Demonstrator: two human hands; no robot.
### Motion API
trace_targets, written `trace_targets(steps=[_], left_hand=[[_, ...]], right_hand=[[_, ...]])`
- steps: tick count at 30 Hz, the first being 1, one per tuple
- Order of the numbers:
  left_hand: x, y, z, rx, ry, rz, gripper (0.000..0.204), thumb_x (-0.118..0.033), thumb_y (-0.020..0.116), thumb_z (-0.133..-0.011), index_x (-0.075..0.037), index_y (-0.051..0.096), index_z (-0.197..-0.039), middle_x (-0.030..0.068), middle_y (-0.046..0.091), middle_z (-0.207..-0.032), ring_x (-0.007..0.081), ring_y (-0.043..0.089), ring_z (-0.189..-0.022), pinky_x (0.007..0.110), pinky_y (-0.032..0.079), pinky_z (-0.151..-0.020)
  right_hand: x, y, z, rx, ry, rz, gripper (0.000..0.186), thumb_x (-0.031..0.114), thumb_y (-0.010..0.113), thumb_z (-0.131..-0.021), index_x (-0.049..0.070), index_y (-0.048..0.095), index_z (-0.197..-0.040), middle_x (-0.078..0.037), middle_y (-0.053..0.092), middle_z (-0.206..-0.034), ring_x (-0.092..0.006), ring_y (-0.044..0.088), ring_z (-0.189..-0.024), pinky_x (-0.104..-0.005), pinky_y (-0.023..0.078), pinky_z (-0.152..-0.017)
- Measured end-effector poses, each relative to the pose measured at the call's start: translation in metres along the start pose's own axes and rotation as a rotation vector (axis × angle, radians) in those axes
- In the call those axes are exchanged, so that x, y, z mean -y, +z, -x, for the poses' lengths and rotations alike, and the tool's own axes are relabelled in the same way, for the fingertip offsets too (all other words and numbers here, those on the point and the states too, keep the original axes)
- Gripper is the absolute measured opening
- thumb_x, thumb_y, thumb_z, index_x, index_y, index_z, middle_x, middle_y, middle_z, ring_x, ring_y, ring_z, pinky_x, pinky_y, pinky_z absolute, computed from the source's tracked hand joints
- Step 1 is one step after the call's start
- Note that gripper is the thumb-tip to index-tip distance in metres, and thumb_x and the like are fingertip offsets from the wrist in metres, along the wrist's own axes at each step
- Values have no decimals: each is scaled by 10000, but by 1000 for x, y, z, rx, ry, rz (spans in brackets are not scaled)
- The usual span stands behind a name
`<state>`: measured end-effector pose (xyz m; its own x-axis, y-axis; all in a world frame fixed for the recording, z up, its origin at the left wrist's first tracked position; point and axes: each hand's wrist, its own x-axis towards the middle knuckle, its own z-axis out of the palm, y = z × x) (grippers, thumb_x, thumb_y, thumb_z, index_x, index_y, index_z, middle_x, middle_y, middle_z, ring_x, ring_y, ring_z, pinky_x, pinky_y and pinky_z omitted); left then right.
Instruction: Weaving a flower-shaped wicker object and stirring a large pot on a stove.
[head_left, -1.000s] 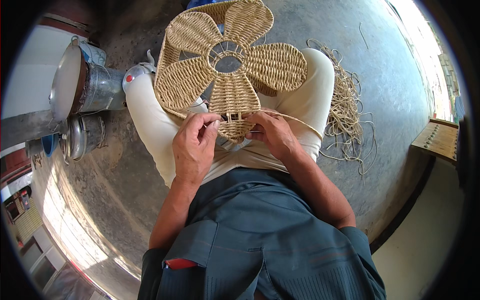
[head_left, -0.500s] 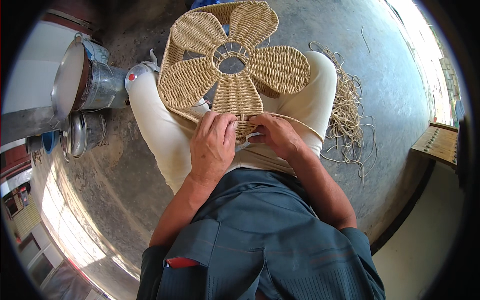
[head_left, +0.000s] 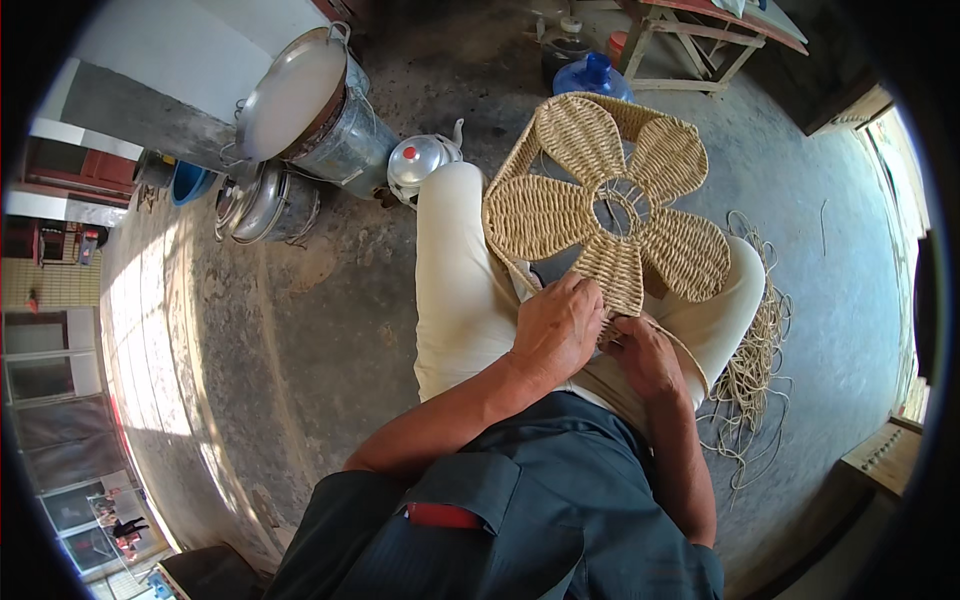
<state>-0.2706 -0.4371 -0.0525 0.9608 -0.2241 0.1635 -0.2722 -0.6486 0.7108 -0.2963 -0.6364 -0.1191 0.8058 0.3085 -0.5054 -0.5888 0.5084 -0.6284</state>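
A woven straw piece shaped like a five-petal flower [head_left: 535, 215], with a round open centre and an angular woven border [head_left: 650, 115] behind it, rests across my lap. My left hand [head_left: 560, 325] has its fingers bent over the lowest petal [head_left: 613, 265], gripping near its lower end, which it partly hides. Just right of it, my right hand [head_left: 648, 350] pinches that same petal's edge, fingertips partly hidden. A loose straw strand [head_left: 690, 355] runs from there down over my right thigh.
Heaped cord [head_left: 750, 350] lies on concrete floor [head_left: 310, 350] at my right. Metal kettle [head_left: 425, 170], pots [head_left: 265, 205] and a bucket with wide pan [head_left: 295, 95] stand at the back left. Blue water jug [head_left: 595, 75] and wooden table [head_left: 720, 45] are behind; a wooden board [head_left: 880, 450] sits at right.
The whole scene has shifted rightward in the view, showing more of the left side and back. My left hand has moved up and inward over the petal's end, covering more of it.
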Motion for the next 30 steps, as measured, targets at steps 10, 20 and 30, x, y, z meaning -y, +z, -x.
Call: trace_targets(steps=[10,20,30], left_hand=[[1,7,17,-116,83,-9,179,-29,692,-900,-46,528,-968,125,561,-916,356,644,-881,472,550,-775],[0,4,11,-11,124,33,227,-126,699,-990,-99,609,-1197,132,716,-1023,393,715,-908,478,573,-758],[11,-25,14,218,-444,1220,142,-98,682,-1053,-101,589,-1161,-34,536,-881,-8,366,-608,171,302,-511]], right_hand=[[-3,13,10,-113,-88,-17,271,116,620,-1018,55,649,-1280,-43,720,-1177,-170,689,-1018,-374,580,-885],[-1,35,1,-148,-229,0,310,70,653,-974,57,620,-1282,-41,711,-1171,-146,686,-1027,-313,566,-893],[-13,46,46,-406,-261,281,230,146,791,-979,89,581,-1056,13,609,-866,-94,622,-734,-284,530,-646]])
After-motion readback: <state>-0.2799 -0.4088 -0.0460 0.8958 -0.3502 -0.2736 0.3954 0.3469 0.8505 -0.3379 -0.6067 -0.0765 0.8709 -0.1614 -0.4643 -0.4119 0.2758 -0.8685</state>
